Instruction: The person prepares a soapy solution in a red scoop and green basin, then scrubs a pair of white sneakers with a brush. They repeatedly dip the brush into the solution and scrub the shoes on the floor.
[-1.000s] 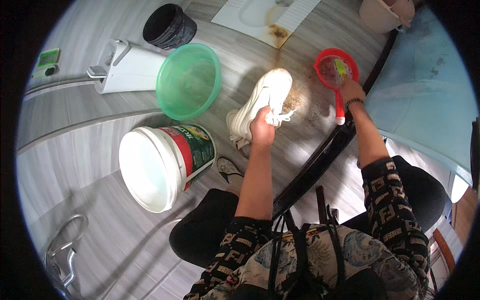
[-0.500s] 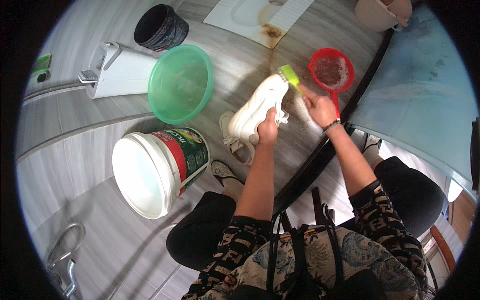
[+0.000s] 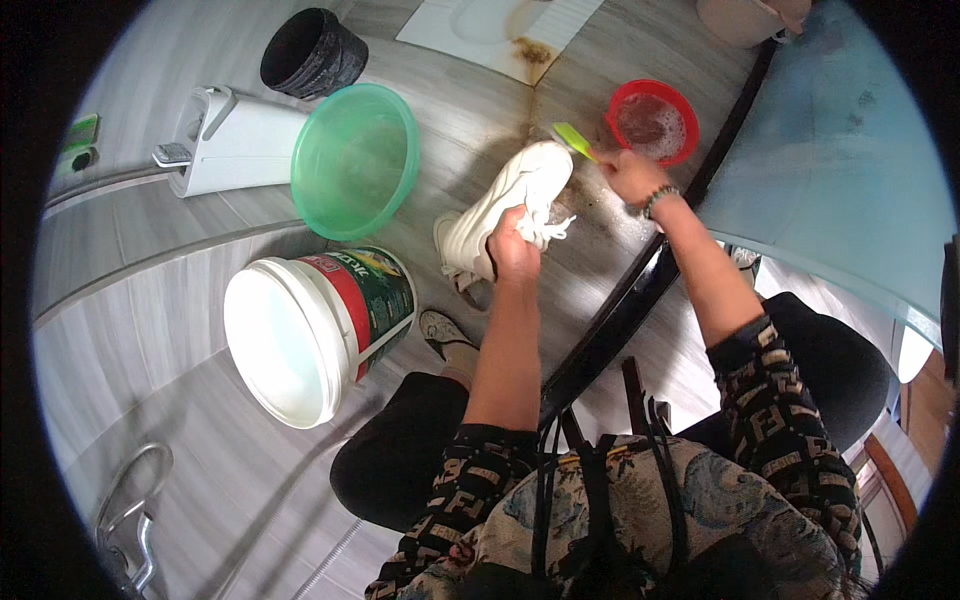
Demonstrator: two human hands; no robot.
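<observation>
Shoe (image 3: 502, 203) is gripped by the left hand (image 3: 514, 254); beside the shoe's toe, the right hand (image 3: 635, 178) clasps a brush (image 3: 573, 139). Firm bracing should steady strokes.

Printed lettering stands on the wrap-around label of the white plastic bucket (image 3: 283, 345): pale, bold characters on its red band (image 3: 333, 302) and larger white ones on its dark green panel (image 3: 378, 300), beside a small yellow picture. The person's left sleeve (image 3: 462, 485) and right sleeve (image 3: 785, 400), both black, carry a repeating pattern of tan block letters, large ones alternating with rows of smaller ones. Any marking on the green-and-white item (image 3: 82, 132) at the far left is too small to tell.
</observation>
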